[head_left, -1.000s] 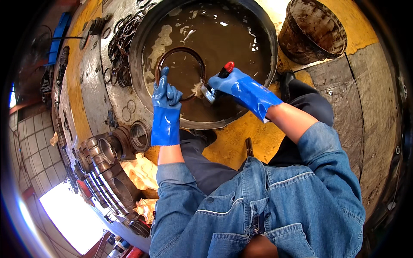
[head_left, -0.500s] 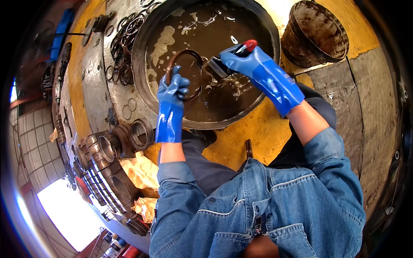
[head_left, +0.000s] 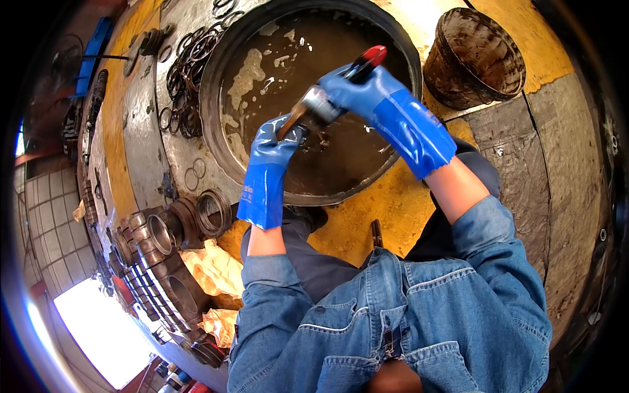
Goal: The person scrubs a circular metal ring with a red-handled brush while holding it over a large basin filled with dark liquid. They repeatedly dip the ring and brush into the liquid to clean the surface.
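Observation:
My left hand (head_left: 270, 149), in a blue rubber glove, is closed round a brown ring (head_left: 293, 122), which is tilted so that its edge shows. Also gloved in blue, my right hand (head_left: 363, 98) grips a brush (head_left: 321, 105) whose dark handle has a red end. The brush head is against or right beside the ring; motion blurs the contact. Both hands are over a wide dark tub (head_left: 213, 134) of murky brown liquid with patches of foam.
Right of the tub stands a grimy bucket (head_left: 452, 72). Several dark rings (head_left: 190, 65) are heaped on the floor to the left, with two thin rings (head_left: 194, 171) below them. Metal cylinders (head_left: 164, 229) and crumpled tan paper (head_left: 213, 265) lie at lower left.
The ring has turned from facing up to nearly edge-on. My right hand has brought the brush left to it, and my left hand has closed further round the ring.

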A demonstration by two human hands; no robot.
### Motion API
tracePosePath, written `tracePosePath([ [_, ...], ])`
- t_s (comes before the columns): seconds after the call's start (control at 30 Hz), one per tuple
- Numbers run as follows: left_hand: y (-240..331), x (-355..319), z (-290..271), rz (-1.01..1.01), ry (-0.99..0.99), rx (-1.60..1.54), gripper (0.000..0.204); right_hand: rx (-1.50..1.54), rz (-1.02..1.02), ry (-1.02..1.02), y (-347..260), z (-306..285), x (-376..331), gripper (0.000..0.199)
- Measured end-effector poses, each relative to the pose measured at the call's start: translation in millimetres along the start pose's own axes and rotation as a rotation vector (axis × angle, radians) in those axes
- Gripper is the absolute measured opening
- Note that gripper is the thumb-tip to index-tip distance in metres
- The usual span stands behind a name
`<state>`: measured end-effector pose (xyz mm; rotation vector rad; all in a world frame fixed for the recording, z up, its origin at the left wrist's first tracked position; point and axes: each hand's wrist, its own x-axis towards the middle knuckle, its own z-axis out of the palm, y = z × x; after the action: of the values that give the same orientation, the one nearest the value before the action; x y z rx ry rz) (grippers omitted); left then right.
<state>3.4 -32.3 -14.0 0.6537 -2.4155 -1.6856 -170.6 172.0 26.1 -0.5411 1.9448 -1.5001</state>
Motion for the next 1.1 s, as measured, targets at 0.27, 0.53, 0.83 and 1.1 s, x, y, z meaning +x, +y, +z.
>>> tracePosePath([
  [0.27, 3.2, -6.4, -14.6, -0.116, 0.061, -0.606, 0.038, 0.389, 0.143, 0.211, 74.2, -17.3, -0.4, 0.042],
  [0.53, -9.2, 4.4, -12.4, -0.134, 0.157, -0.828, 0.037, 0.127, 0.333, 0.124, 60.4, -0.3, -12.3, 0.027],
  [0.83, 7.0, 18.2, 16.0, 0.782, -0.015, 0.562, 0.051, -0.071, 0.026, 0.12, 33.6, 3.0, 7.8, 0.032],
  [1.1, -58.5, 6.8, -8.1, -0.392, 0.127, -0.479, 0.051, -0.138, 0.151, -0.267, 17.9, 41.8, -27.0, 0.028],
])
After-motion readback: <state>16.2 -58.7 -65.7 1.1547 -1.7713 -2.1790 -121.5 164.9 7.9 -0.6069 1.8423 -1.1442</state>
